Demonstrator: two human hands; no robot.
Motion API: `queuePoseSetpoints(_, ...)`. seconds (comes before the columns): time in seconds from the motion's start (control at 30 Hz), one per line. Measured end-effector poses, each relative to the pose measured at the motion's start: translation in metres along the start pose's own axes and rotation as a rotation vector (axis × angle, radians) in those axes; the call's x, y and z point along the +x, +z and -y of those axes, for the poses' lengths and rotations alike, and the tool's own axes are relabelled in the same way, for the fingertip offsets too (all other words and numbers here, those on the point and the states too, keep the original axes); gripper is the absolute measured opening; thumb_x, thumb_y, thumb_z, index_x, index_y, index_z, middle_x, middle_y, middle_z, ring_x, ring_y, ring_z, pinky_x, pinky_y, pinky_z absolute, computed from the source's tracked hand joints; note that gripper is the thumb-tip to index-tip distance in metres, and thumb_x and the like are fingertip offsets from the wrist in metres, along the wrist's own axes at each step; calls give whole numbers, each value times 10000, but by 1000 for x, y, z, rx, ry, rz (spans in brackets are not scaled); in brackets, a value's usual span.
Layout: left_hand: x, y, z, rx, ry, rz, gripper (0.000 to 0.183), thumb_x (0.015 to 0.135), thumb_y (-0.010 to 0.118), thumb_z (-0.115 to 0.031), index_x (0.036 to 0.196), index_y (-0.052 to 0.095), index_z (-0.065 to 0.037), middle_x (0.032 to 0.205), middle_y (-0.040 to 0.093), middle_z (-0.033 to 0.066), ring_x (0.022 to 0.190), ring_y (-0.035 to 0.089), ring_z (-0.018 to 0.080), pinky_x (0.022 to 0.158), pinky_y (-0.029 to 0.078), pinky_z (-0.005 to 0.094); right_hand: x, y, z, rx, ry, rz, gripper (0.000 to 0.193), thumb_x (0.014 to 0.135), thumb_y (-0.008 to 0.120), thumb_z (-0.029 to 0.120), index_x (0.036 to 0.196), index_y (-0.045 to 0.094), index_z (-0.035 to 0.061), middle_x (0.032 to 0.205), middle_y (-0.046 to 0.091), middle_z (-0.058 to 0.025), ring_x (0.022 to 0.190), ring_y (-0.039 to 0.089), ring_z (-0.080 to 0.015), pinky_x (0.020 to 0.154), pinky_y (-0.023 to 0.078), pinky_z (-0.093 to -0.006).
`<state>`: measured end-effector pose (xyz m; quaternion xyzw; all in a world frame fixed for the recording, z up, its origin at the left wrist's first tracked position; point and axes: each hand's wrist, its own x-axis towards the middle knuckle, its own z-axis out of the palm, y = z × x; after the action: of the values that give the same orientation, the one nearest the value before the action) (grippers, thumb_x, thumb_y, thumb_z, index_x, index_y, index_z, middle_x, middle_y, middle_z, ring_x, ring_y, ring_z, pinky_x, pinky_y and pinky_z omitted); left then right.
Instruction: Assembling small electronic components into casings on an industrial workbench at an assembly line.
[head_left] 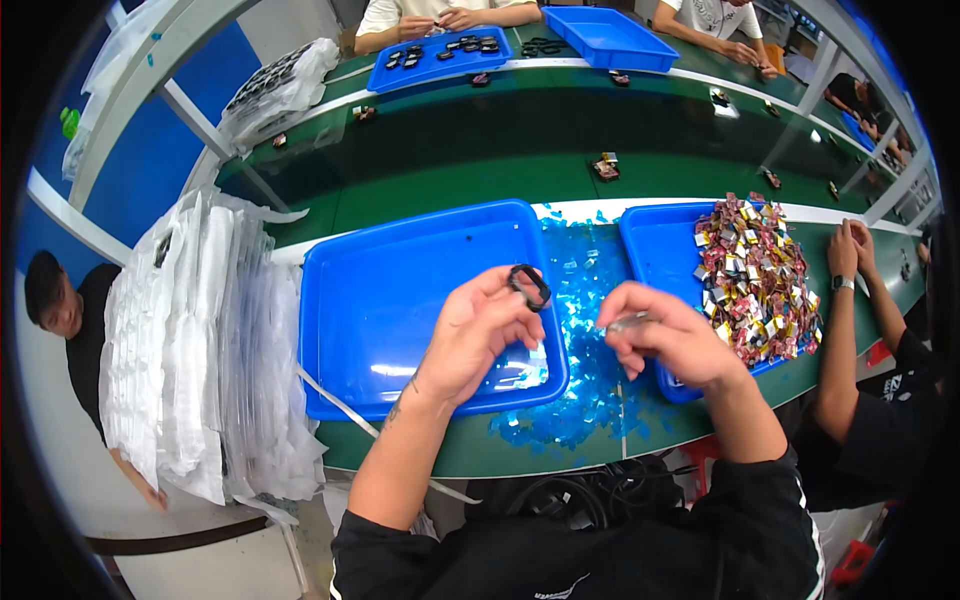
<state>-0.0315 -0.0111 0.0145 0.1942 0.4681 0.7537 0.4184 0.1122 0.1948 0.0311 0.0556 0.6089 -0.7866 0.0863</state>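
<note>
My left hand (487, 335) pinches a small black oval frame (530, 287) above the right end of a large blue tray (330, 330). My right hand (668, 335) is closed on a slim grey metallic piece (630, 321); its exact kind I cannot make out. The two hands are apart, with many small shiny blue film pieces (575, 385) scattered on the green table below and between them. To the right stands a second blue tray (655, 250), heaped with small red, yellow and silver electronic parts (755, 280).
Tall stacks of clear plastic trays (205, 340) stand at my left. Beyond a white rail runs a green conveyor belt (450, 150) carrying a few small parts (605, 167). Co-workers sit across it and at my right, near blue trays (610, 40). Another person stands behind the stacks.
</note>
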Motion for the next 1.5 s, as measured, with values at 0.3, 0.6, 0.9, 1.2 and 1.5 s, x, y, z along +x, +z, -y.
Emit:
queuePoseSetpoints(0.3, 3, 7, 17, -351, -79, 67, 360, 990, 463, -215, 1246, 528, 30, 1059, 651, 144, 864, 623, 203, 771, 505, 311, -4, 17, -5, 254, 30, -108, 469, 1007, 493, 190, 1441, 431, 23, 897, 515, 13, 727, 518, -69, 741, 513, -233)
queuePoseSetpoints(0.6, 5, 3, 17, -160, 142, -193, 189, 914, 637, -44, 1098, 609, -14, 1104, 672, 113, 924, 617, 117, 775, 475, 233, 0, -3, -24, 54, -268, -307, 241, 866, 668, -12, 1100, 609, -11, 1024, 649, -68, 895, 631, -91, 799, 521, -230)
queuePoseSetpoints(0.9, 2, -6, 10, 172, 268, -379, 144, 893, 682, -72, 1024, 664, -16, 906, 681, 35, 820, 627, 95, 695, 456, 221, -7, 11, -21, -102, -67, -77, 169, 862, 682, -37, 965, 559, 17, 928, 585, -6, 828, 608, -57, 691, 526, -184)
queuePoseSetpoints(1.2, 0, 17, 23, -149, 28, -221, 146, 1013, 476, -116, 1118, 485, -15, 1169, 610, 269, 1098, 638, 346, 949, 541, 397, -8, 11, -24, -455, -237, -201, 137, 872, 685, 38, 1004, 686, 4, 857, 624, -68, 769, 625, -114, 628, 529, -231)
queuePoseSetpoints(1.5, -11, 40, 42, -186, -43, 38, 387, 1062, 362, -235, 1357, 429, 7, 1297, 560, 169, 1163, 584, 222, 1016, 478, 375, -6, 32, -13, -282, -304, -432, 209, 852, 697, -22, 1048, 627, -6, 819, 679, -43, 704, 640, -53, 629, 528, -198)
